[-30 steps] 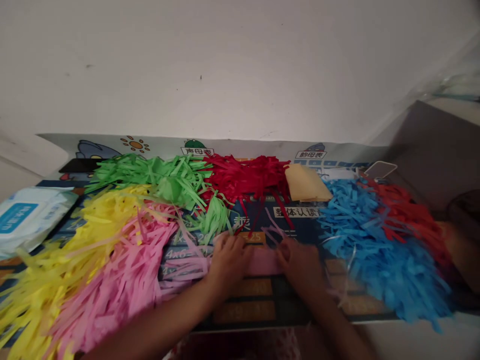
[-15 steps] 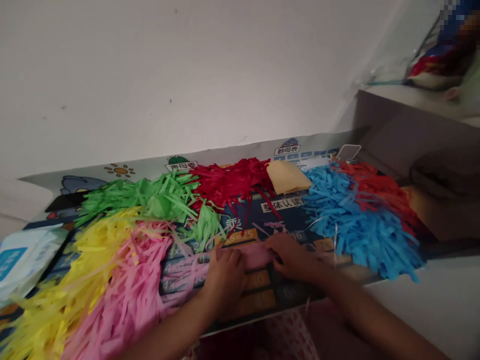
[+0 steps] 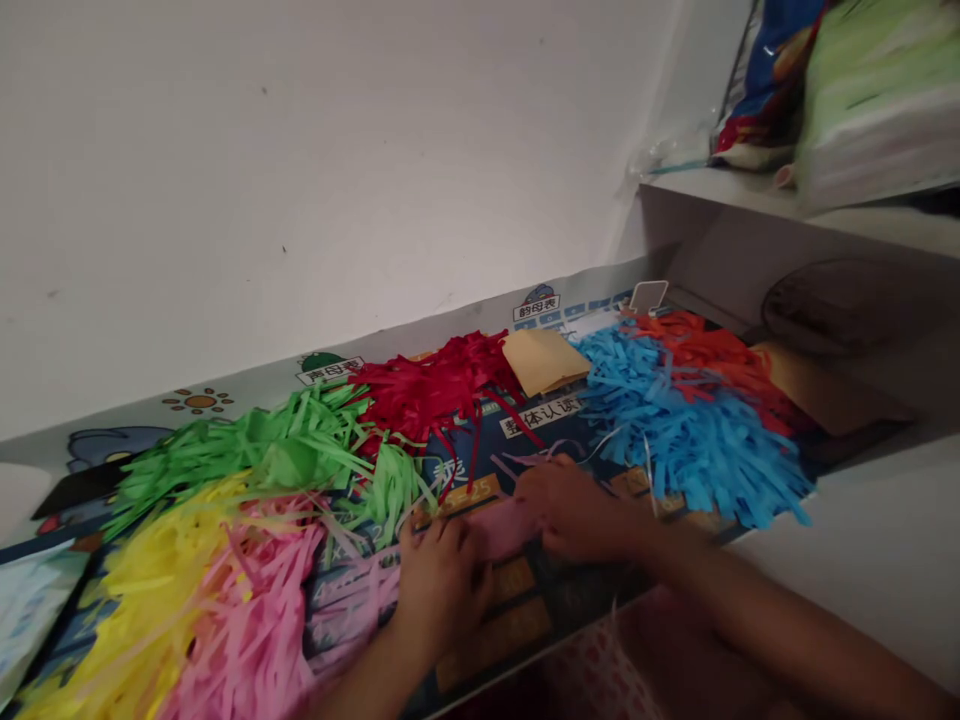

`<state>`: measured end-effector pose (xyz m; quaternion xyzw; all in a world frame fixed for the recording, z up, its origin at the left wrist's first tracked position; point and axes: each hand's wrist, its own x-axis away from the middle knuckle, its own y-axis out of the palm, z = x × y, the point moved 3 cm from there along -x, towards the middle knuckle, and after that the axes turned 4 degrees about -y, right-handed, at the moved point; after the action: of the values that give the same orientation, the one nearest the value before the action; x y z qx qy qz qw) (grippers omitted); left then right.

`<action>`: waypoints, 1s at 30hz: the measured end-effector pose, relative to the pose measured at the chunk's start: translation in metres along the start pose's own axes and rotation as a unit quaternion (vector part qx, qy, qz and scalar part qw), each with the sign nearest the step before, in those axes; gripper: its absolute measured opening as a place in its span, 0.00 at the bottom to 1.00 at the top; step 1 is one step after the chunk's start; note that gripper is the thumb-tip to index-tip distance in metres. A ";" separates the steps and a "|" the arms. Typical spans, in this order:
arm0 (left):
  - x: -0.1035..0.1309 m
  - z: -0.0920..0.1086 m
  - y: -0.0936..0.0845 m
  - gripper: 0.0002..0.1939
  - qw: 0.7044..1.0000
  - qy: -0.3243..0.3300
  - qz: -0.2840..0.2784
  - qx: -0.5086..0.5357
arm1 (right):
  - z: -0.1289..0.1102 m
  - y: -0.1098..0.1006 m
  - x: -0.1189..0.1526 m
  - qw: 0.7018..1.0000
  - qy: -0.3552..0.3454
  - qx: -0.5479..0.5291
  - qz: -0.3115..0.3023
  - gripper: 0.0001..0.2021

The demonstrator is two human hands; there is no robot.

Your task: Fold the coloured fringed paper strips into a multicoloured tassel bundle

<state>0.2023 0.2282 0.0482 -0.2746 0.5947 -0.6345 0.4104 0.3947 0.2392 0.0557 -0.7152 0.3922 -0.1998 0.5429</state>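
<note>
A light pink strip of tissue paper (image 3: 502, 528) stretches low over the mat between my two hands. My left hand (image 3: 441, 575) has its fingers curled over the strip's left end, and cut pale-purple fringe (image 3: 358, 595) trails out to its left. At the other end, my right hand (image 3: 566, 508) is closed on the paper, its fingertips hidden in part. A few thin purple strips (image 3: 541, 456) lie just beyond it. Left of my hands spreads a pink fringe pile (image 3: 255, 610).
Yellow (image 3: 161, 600), green (image 3: 255, 440), dark red (image 3: 439, 380), blue (image 3: 697, 440) and orange-red (image 3: 720, 355) fringe piles cover the printed mat (image 3: 487, 650). Folded tan paper (image 3: 544, 362) lies near the wall. A white packet (image 3: 34, 610) is at left, a shelf (image 3: 750, 195) at upper right.
The view has swung to the right, so the piles appear further left. Both hands stay on the pink strip, with little visible change in their hold.
</note>
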 end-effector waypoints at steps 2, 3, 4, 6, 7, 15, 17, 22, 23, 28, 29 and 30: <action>0.001 -0.002 0.003 0.09 1.000 0.003 0.016 0.006 | -0.013 0.000 0.004 0.998 -0.030 0.051 0.012 0.17; 0.001 -0.003 0.003 0.08 1.000 0.005 0.022 0.008 | -0.018 0.003 0.005 0.996 -0.049 0.078 0.013 0.14; 0.001 -0.004 0.004 0.07 1.000 0.007 0.027 0.010 | -0.020 0.008 0.005 0.993 -0.069 0.099 0.009 0.10; 0.000 -0.004 0.003 0.06 0.999 0.014 0.027 0.014 | -0.016 0.016 0.002 0.991 -0.085 0.106 0.001 0.06; -0.001 -0.003 0.002 0.06 0.999 0.016 0.026 0.014 | -0.011 0.019 0.001 0.993 -0.077 0.093 0.001 0.06; -0.005 -0.002 0.007 0.02 0.999 0.008 0.033 -0.023 | -0.011 0.015 -0.010 0.997 0.012 0.066 0.047 0.07; 0.000 -0.005 0.011 0.03 0.998 0.019 0.038 -0.039 | -0.018 0.022 -0.008 0.996 -0.022 0.081 0.043 0.08; 0.020 -0.028 0.014 0.12 0.994 0.054 0.093 0.030 | 0.008 0.040 0.004 0.999 -0.002 0.021 0.047 0.06; 0.022 -0.033 0.013 0.11 0.993 0.049 0.093 0.059 | 0.015 0.040 0.006 0.998 0.025 -0.003 0.059 0.05; 0.009 -0.045 0.014 0.09 0.994 -0.028 0.054 0.092 | 0.029 0.031 -0.001 0.986 0.147 -0.058 0.059 0.10; 0.005 -0.045 0.015 0.10 0.995 -0.042 0.046 0.079 | 0.028 0.029 -0.004 0.983 0.166 -0.056 0.057 0.11; 0.002 -0.045 0.016 0.11 0.996 -0.052 0.039 0.066 | 0.027 0.029 -0.007 0.980 0.182 -0.052 0.056 0.11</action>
<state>0.1667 0.2513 0.0257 -0.2567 0.5395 -0.6407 0.4822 0.3997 0.2582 0.0211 -0.6711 0.5336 -0.2748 0.4351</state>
